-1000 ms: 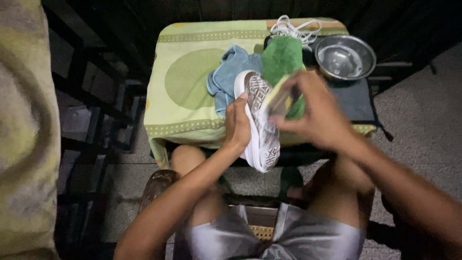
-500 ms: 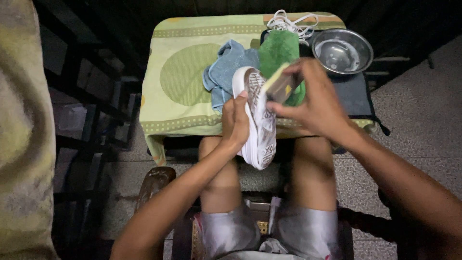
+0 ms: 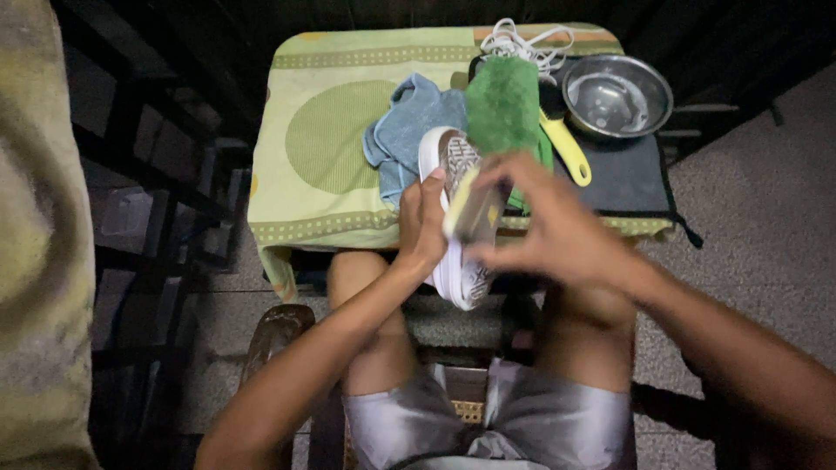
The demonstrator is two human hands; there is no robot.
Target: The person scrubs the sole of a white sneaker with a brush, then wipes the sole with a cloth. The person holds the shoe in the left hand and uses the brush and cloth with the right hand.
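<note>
My left hand (image 3: 422, 228) grips a white shoe (image 3: 455, 157) by its side, sole turned up and toe pointing down toward my knees. My right hand (image 3: 557, 231) holds a pale yellow sponge (image 3: 470, 204) pressed against the shoe's sole. Both hands meet at the near edge of a small table covered with a yellow-green cloth (image 3: 335, 130). Part of the shoe is hidden behind my fingers.
On the table lie a blue rag (image 3: 402, 135), a green fluffy cloth (image 3: 503, 104), a yellow-handled brush (image 3: 566, 150), white laces (image 3: 522, 39), a metal bowl (image 3: 616, 94) and a dark mat (image 3: 623, 174). A patterned fabric (image 3: 39, 235) hangs at left. Dark railings surround the table.
My right hand has slid the sponge down along the sole toward me. The view has shifted slightly; the left hand keeps its hold on the shoe.
</note>
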